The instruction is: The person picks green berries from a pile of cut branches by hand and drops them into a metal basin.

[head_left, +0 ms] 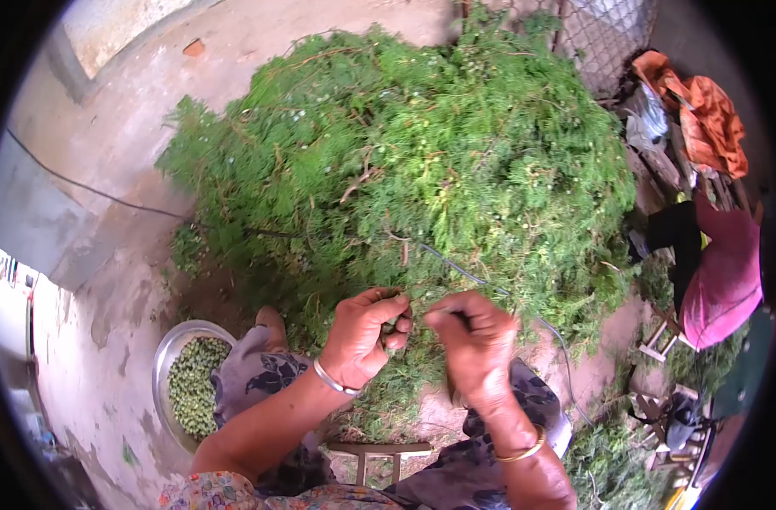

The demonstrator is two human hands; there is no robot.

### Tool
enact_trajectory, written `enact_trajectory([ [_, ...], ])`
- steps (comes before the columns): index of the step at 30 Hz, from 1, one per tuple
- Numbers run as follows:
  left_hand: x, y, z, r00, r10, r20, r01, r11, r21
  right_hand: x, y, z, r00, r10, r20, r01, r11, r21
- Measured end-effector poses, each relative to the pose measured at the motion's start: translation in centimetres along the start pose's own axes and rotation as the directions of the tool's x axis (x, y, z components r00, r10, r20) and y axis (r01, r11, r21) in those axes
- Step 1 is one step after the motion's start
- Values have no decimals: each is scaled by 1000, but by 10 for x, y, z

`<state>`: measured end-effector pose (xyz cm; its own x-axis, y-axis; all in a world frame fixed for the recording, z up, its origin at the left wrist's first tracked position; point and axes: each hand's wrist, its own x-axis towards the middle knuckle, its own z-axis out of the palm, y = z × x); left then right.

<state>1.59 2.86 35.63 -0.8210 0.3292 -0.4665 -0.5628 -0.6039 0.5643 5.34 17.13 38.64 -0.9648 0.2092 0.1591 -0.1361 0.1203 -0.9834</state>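
Small green pieces sit in left hand, fingers curled round them, over near edge of feathery green branch pile. Right hand curled just beside; can't tell if gripping. Thin dark cable crosses pile, passes right leg. Round silver metal bowl beside left leg. Pink-topped person bounds right. Bare concrete floor open left.
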Motion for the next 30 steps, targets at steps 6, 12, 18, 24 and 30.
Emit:
enact_trajectory([
  [6, -14, 23, -6, 982, -102, 161, 87, 992, 97, 14, 8, -14, 991, 88, 97, -53, 946, -321],
  [12, -19, 10, -6, 947, -183, 264, 103, 951, 292, 11, -5, -5, 925, 219, 309, -179, 972, -153],
  [18, -21, 8, -1, 932, -270, 241, 189, 931, 311, 12, -1, -6, 946, 253, 205, -185, 936, -300],
  [24, -20, 8, -6, 920, -304, 248, 225, 926, 302, 18, -7, -20, 973, 225, 48, -219, 969, -116],
  [30, -22, 7, -1, 916, -320, 243, 199, 886, 418, 10, 1, -16, 901, 72, 428, -16, 991, -134],
])
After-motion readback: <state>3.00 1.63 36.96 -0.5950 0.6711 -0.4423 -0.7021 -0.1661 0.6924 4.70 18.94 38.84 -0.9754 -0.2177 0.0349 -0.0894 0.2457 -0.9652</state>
